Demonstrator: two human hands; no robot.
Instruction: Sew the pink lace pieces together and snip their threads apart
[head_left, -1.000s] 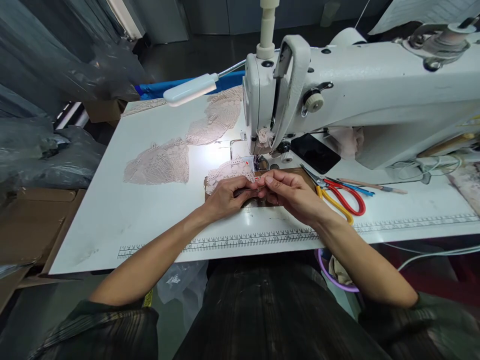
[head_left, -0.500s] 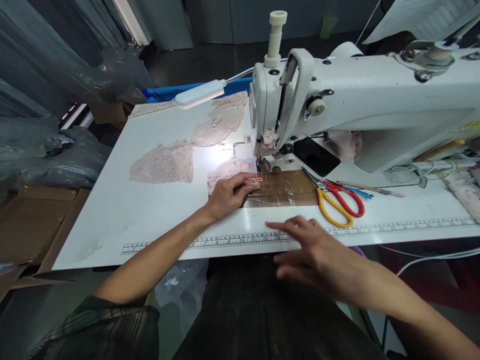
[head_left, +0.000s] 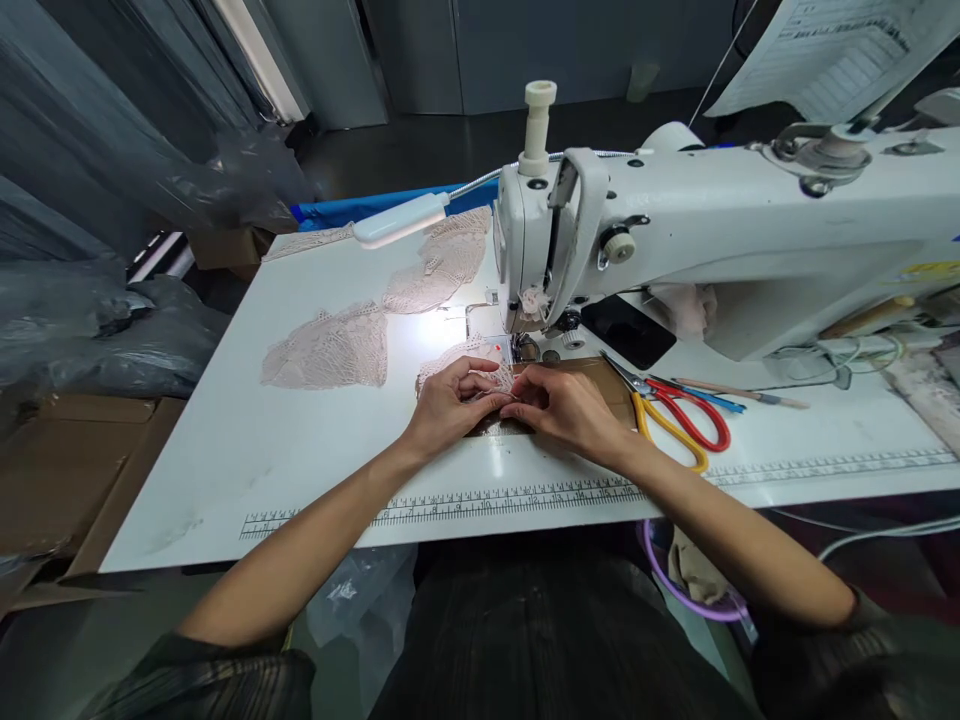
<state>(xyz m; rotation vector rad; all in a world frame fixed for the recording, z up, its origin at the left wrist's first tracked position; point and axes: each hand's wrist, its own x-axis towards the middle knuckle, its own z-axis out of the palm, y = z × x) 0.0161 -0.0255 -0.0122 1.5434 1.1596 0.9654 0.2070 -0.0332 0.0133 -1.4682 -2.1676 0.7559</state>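
My left hand (head_left: 448, 403) and my right hand (head_left: 564, 409) meet just in front of the needle of a white sewing machine (head_left: 675, 240). Both pinch the edge of a small pale pink lace piece (head_left: 466, 360) that lies on the white table (head_left: 300, 440). The fingers of each hand are curled and pressed onto the lace, fingertips nearly touching. Under my right hand lies a brown taped patch (head_left: 611, 385) on the machine bed.
Two more lace pieces (head_left: 330, 348) lie left of the machine under a white lamp (head_left: 401, 219). Yellow and red scissors (head_left: 679, 420) and a pencil (head_left: 742, 392) lie to the right. A printed ruler (head_left: 525, 495) runs along the front edge. Cardboard boxes (head_left: 67, 450) stand at left.
My right hand had dropped back toward my lap half a second ago; it has returned to the lace beside my left hand. My left hand stayed on the lace.
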